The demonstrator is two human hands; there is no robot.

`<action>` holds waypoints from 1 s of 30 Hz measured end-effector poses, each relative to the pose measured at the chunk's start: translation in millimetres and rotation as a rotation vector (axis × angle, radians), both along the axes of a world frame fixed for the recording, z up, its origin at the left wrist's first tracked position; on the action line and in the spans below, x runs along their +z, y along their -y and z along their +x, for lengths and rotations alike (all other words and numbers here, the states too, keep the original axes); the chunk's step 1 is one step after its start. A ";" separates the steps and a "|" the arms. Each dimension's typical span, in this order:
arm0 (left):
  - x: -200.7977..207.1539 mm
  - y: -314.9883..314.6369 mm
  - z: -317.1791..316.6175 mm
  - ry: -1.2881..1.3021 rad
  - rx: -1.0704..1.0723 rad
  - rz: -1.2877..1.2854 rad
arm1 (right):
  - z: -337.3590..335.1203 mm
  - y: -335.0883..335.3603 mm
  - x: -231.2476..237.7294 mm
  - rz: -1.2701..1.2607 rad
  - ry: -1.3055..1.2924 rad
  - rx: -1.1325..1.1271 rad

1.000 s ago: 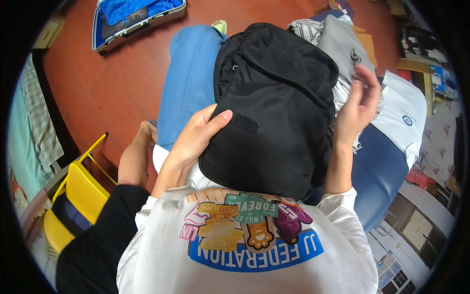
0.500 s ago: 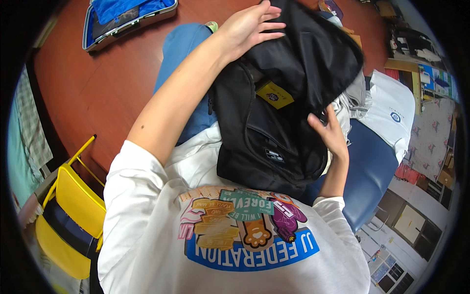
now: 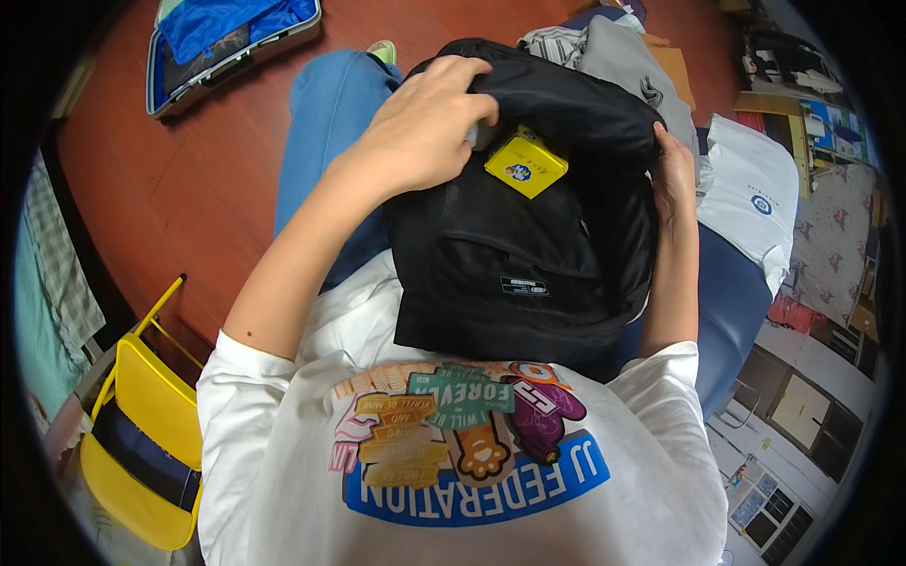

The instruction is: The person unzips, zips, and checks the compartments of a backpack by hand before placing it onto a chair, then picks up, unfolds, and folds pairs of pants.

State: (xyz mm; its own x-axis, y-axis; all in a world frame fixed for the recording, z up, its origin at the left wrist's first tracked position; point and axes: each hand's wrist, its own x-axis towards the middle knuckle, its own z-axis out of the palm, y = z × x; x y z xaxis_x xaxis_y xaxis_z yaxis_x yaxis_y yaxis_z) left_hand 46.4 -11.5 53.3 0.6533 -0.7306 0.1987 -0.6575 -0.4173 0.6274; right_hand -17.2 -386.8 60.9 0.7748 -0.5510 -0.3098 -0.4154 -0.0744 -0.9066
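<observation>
A black backpack [image 3: 444, 274] lies unzipped across my lap, its opening spread wide. Inside it shows a small yellow box [image 3: 527, 162] with a blue and white print. My left hand [image 3: 425, 127] is at the opening's left edge, fingers bent around the black fabric; its palm side is hidden. Beside it is a small grey patch that I cannot make out. On the right, my right hand [image 3: 674, 170] grips the edge of the folded-back top, fingertips over the rim.
Folded clothes, including a grey garment [image 3: 628, 71] and a white shirt [image 3: 746, 193], lie on a dark blue padded seat [image 3: 727, 292] to the right. An open suitcase [image 3: 236, 61] rests on the red-brown floor [image 3: 189, 189] at the far left. Nearer stands a yellow folding chair [image 3: 156, 396].
The backpack's raised top has folded down and back, showing more of the yellow box. My left hand came nearer and curled at the edge; my right hand moved up and farther onto the rim.
</observation>
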 end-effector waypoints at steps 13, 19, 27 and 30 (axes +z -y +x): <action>27.2 -45.9 -35.1 -0.160 0.147 0.383 | -20.5 -5.9 15.1 -0.063 -0.070 0.064; 10.2 -48.4 -47.5 -0.226 0.149 0.123 | -41.4 -10.2 14.8 -0.232 -0.005 0.112; 10.6 -36.5 -59.3 -0.581 0.321 -0.150 | -89.9 -111.6 33.8 -1.236 0.193 0.302; 11.4 -36.6 -61.8 -0.586 0.318 -0.176 | -99.6 -137.4 26.5 -1.266 0.223 0.432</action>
State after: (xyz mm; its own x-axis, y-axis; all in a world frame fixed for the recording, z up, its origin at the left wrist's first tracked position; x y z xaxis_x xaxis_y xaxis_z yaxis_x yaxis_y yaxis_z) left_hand -15.5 25.0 64.7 0.8665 -0.4747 -0.1543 -0.0518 -0.3930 0.9181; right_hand -116.8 -249.5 87.4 0.9238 -0.0639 0.3776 -0.0011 -0.9864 -0.1642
